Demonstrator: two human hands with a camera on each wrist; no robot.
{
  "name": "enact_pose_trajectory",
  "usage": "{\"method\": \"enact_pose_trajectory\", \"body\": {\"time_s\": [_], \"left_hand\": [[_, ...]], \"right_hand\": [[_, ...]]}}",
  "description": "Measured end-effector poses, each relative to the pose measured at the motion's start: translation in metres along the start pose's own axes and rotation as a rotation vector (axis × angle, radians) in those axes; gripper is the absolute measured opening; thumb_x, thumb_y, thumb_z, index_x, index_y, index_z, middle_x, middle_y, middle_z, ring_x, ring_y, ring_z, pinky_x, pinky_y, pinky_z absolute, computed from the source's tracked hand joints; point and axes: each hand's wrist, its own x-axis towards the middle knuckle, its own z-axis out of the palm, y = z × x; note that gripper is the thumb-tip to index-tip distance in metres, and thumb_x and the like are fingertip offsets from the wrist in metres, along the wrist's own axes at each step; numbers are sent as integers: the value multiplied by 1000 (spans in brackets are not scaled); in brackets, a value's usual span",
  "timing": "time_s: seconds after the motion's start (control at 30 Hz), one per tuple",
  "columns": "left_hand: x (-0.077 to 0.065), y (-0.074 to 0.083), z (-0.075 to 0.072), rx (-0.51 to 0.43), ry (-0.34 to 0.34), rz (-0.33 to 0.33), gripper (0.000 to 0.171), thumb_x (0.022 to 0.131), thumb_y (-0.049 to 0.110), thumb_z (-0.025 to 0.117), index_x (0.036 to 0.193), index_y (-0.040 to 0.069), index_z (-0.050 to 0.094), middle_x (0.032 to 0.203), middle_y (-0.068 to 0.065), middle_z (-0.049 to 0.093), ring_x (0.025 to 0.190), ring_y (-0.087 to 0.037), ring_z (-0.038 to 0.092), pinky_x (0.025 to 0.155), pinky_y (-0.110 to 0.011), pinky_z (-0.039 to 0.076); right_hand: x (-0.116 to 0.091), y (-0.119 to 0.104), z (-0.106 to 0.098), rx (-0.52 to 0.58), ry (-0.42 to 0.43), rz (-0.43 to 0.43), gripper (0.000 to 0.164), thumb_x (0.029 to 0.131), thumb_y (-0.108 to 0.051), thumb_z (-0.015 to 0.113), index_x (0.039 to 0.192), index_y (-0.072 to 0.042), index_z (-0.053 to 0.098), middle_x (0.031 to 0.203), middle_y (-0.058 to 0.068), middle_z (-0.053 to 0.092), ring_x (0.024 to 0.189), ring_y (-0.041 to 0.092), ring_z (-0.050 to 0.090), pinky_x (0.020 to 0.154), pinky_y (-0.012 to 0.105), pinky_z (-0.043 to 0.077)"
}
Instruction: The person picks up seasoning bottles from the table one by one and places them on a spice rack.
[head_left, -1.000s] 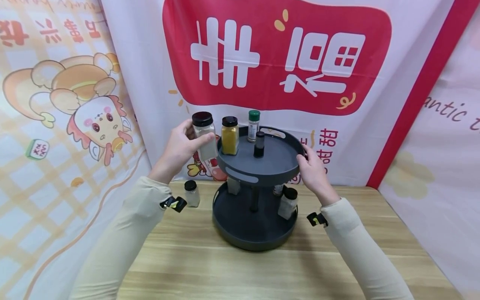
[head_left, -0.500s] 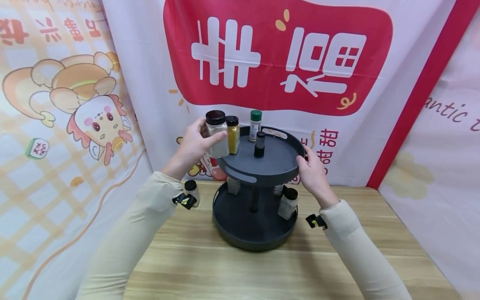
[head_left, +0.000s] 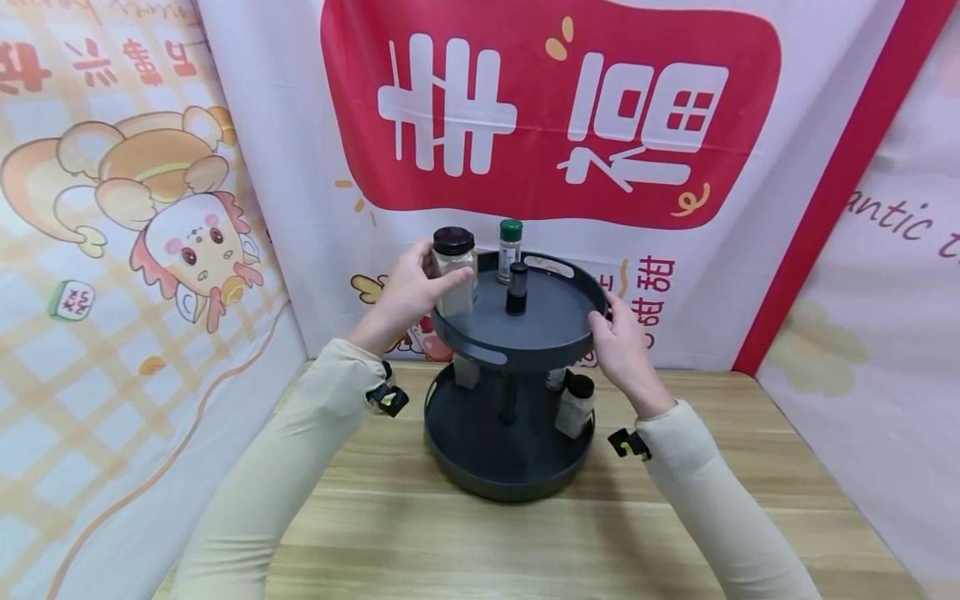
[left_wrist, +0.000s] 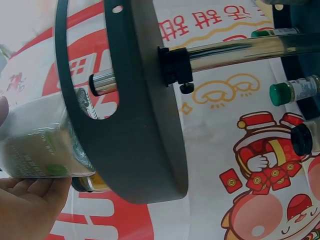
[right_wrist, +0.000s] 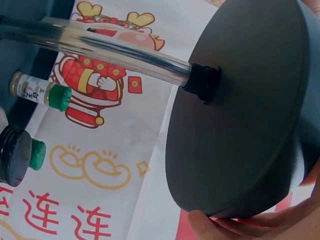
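Observation:
My left hand point(head_left: 405, 292) grips a square clear spice jar point(head_left: 454, 283) with a dark lid and pale contents, upright at the left edge of the upper tray point(head_left: 555, 312) of a dark grey two-tier rack. Whether its base touches the tray is unclear. Behind it, a yellow spice jar point(left_wrist: 98, 183) is mostly hidden; the left wrist view shows a bit of it. On the right, my right hand point(head_left: 624, 346) holds the upper tray's rim, thumb in front. A green-capped spice bottle point(head_left: 509, 254) stands at the tray's back, beyond the central post's top point(head_left: 517, 287).
The lower tray point(head_left: 504, 487) carries a black-lidded jar point(head_left: 574, 410) at right and more containers towards the back. Another jar on the wooden table point(head_left: 450, 550) is largely covered by my left wrist. Printed cloths hang behind and at the sides.
My left hand has carried the pale jar rightward from outside the upper tray to over its left edge, now covering most of the yellow jar. My right hand stays on the rim.

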Motion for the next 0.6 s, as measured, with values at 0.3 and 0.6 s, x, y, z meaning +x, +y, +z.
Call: {"method": "enact_pose_trajectory", "body": {"time_s": [0.3,0.6], "left_hand": [[3,-2,4,34,-36,-6,58,85,35,71,131,11,45,122,-7,54,108,-24,49,94,-47,43],[5,-5,7,90,-71,-4,50,83,38,72,119,12,49,98,-12,52,92,-25,48,74,-37,45]], "right_hand": [[-1,-3,2,-13,17,4,59,99,-31,36,147,2,24,145,25,30,130,36,34,108,49,28],[-2,-2,3,10,19,13,60,99,-32,36,146,3,24,146,25,29,129,36,36,106,48,30]]}}
